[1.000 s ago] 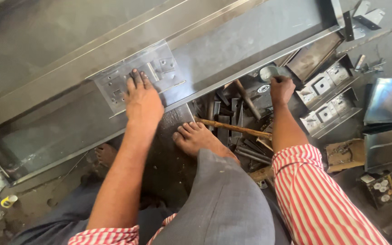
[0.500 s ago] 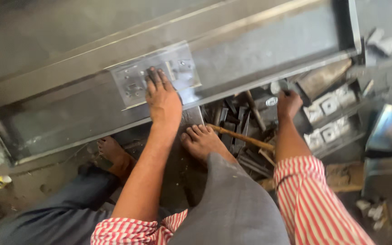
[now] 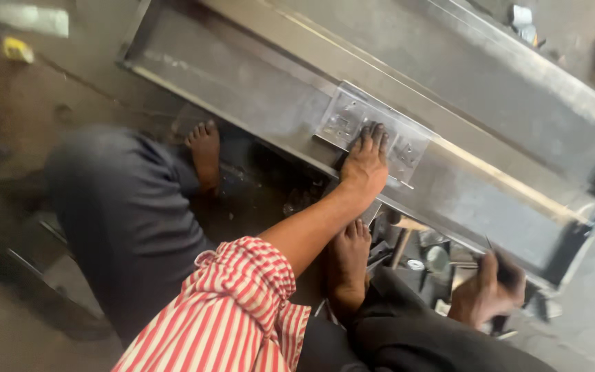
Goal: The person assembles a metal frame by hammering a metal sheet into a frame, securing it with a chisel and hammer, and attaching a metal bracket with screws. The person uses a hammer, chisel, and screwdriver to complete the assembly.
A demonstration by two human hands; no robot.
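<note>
While you crouch over the long steel channel (image 3: 256, 103), your left hand (image 3: 365, 165) lies palm-down on the clear drilling template plate (image 3: 373, 131), fingers straight and close together, tips pointing toward one o'clock. That plate sits flat on the channel, up at one o'clock from your bare foot (image 3: 348, 265). At four o'clock, your right hand (image 3: 485, 293) is curled around a thin dark tool (image 3: 490, 246), blurred beyond naming.

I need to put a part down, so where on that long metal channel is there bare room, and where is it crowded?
The long metal channel lies bare left of the clear plate under the left hand, and also right of that plate toward its far end. It is crowded below the channel's near edge, around the right hand, among loose metal bits beside the bare foot.
</note>
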